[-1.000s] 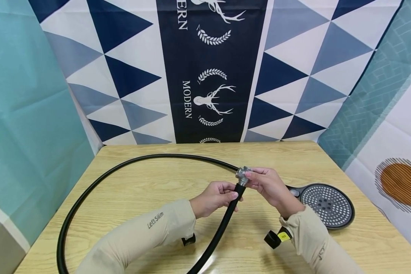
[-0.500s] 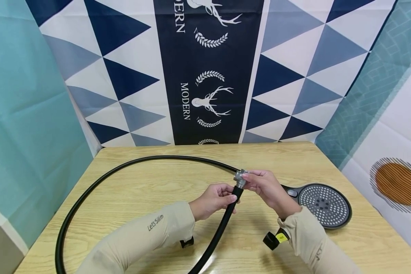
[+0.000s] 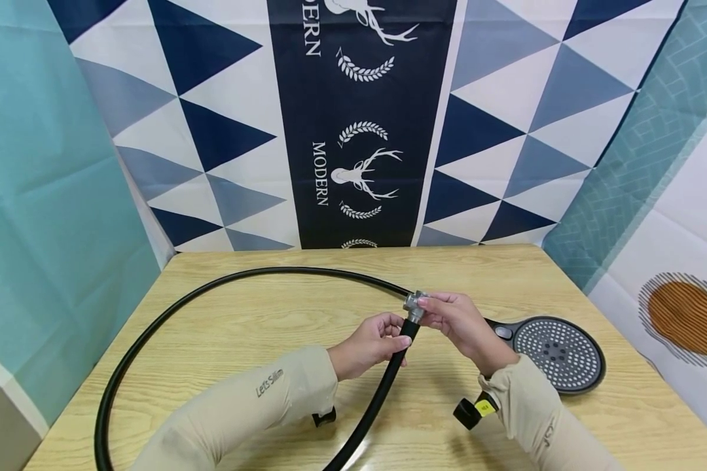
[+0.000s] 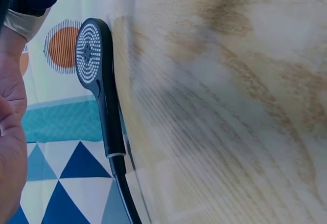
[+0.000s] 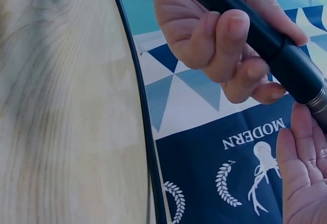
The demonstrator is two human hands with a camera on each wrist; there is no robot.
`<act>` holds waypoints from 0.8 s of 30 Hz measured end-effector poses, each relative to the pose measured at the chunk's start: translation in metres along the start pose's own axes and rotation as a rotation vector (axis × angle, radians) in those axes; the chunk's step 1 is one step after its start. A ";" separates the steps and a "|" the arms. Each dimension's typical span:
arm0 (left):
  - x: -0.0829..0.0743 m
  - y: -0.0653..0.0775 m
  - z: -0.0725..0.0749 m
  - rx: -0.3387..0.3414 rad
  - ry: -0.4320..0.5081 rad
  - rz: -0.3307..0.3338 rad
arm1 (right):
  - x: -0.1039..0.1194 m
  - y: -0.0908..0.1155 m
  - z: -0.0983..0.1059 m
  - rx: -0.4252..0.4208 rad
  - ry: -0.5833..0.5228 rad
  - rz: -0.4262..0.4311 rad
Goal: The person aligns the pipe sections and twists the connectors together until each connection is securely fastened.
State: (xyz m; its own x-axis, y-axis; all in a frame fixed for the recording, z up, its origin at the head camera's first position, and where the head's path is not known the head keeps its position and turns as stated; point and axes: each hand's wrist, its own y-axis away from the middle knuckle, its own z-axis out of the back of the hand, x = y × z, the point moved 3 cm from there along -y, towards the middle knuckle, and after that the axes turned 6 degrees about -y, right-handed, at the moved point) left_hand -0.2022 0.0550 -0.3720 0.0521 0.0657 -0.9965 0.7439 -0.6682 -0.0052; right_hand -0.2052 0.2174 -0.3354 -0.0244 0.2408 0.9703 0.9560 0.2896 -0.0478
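Note:
My left hand grips the black shower hose just below its end, thumb on top and fingers curled behind. The right hand pinches a silver metal fitting with short side ports, which sits at the top of that hose end. In the right wrist view the hose's thick black sleeve meets the ribbed metal at the frame's edge, and the right fingers lie just under it. Part of the fitting is hidden by the right fingertips.
A black shower head with a grey spray face lies on the wooden table, right of the right hand. From its handle the hose loops across the back and down the left side. Patterned cloths hang behind and beside the table.
Both hands stay on the hose and fitting with almost the same hold. The whole view has shifted slightly; otherwise the hose and shower head lie as before.

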 end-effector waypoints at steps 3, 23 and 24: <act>0.003 0.002 -0.001 0.012 0.029 0.035 | -0.002 0.000 0.000 0.002 -0.010 -0.017; -0.001 0.004 0.000 0.133 0.075 0.038 | -0.001 -0.002 -0.002 0.039 -0.024 -0.024; -0.001 0.004 0.000 0.132 0.078 0.040 | -0.001 -0.002 -0.002 0.037 -0.023 -0.023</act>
State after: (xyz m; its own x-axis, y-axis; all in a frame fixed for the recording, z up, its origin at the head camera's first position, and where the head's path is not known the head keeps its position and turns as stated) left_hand -0.1989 0.0522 -0.3708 0.1353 0.0906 -0.9867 0.6466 -0.7626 0.0186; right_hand -0.2065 0.2144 -0.3356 -0.0535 0.2545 0.9656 0.9435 0.3295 -0.0346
